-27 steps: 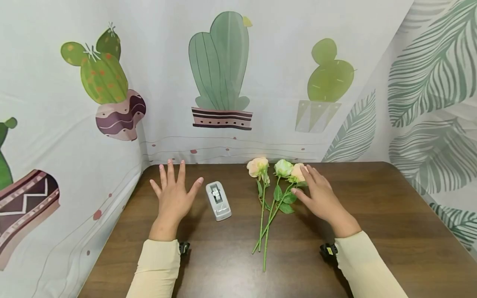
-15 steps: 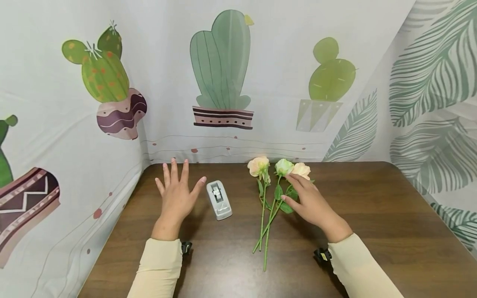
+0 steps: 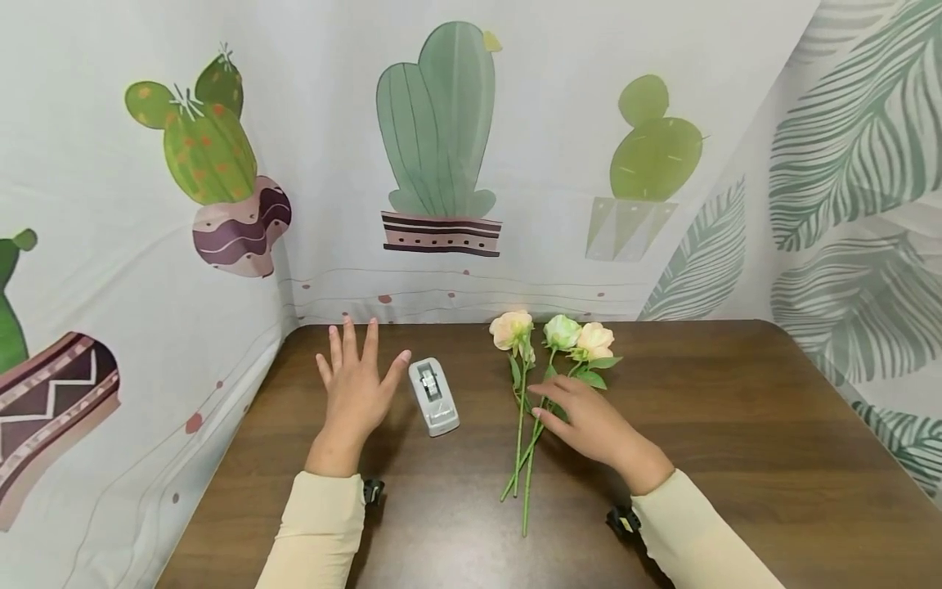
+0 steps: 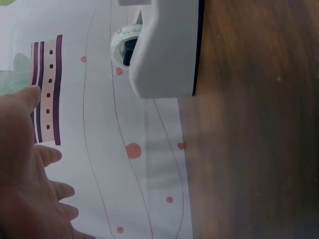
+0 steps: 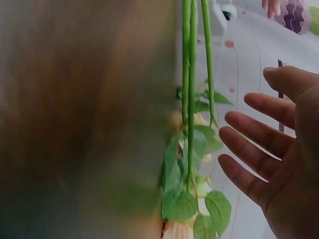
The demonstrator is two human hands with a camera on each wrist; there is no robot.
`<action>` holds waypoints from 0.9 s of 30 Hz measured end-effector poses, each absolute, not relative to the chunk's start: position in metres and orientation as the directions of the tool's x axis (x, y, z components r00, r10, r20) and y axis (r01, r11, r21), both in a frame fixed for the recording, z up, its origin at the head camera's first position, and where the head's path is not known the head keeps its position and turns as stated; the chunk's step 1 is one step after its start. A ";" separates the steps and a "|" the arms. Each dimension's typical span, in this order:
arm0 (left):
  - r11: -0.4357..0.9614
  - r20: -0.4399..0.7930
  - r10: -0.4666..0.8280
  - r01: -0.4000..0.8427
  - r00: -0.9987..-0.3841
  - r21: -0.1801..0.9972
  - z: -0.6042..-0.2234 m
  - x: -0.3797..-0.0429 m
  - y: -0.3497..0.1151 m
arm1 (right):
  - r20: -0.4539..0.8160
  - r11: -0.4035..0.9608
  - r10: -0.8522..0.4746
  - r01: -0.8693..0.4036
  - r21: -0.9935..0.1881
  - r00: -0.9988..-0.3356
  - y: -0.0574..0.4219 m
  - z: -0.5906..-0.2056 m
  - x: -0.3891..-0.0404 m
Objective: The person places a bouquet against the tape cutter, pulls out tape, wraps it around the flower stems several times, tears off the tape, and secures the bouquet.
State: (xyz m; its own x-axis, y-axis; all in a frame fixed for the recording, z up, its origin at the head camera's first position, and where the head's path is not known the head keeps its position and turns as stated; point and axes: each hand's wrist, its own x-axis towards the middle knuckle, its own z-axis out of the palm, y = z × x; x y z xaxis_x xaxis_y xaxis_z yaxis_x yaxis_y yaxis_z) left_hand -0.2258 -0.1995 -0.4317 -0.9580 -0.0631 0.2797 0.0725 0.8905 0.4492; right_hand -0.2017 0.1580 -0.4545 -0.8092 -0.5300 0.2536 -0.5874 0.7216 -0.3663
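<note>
Three long-stemmed roses lie on the table: a peach rose [image 3: 511,330] on the left, a pale green rose [image 3: 562,332] in the middle and another peach rose [image 3: 594,341] on the right. Their green stems [image 5: 192,74] cross lower down. Over the stems hovers my right hand [image 3: 589,421], fingers loosely extended and holding nothing; in the right wrist view a gap separates it from them. My left hand [image 3: 358,401] is spread, its thumb close to a grey-white tape dispenser [image 3: 434,397]. The dispenser's tape roll [image 4: 124,47] shows in the left wrist view.
The brown wooden table [image 3: 736,425] reaches back to a white cloth [image 3: 545,123] printed with cacti and leaves. A black wrist strap [image 3: 624,521] sits at the right sleeve, and another strap [image 3: 373,492] at the left.
My right hand has moved left and toward me, from the right-hand peach rose's bloom to above the stems. My left hand has shifted slightly right. Flowers and dispenser have stayed put.
</note>
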 end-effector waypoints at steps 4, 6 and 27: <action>0.890 0.286 -0.074 0.066 -0.955 0.452 -0.430 -0.226 -0.201 | 0.226 0.702 -0.575 -0.616 -0.358 -0.786 0.149 -0.458 -0.199; 0.891 0.282 -0.078 0.060 -0.956 0.449 -0.429 -0.226 -0.201 | 0.190 0.694 -0.595 -0.618 -0.370 -0.781 0.146 -0.459 -0.198; 0.863 0.276 -0.115 0.042 -0.954 0.504 -0.431 -0.223 -0.198 | 0.107 0.655 -0.657 -0.636 -0.409 -0.746 0.142 -0.466 -0.190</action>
State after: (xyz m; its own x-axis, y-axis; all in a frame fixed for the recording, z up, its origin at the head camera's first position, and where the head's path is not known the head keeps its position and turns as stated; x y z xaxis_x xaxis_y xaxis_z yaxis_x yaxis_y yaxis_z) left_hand -0.2232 -0.1977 -0.4312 -0.9541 -0.1151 0.2764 0.0419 0.8628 0.5038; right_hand -0.1899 0.1425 -0.4663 -0.7460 -0.6572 0.1072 -0.6356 0.6547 -0.4091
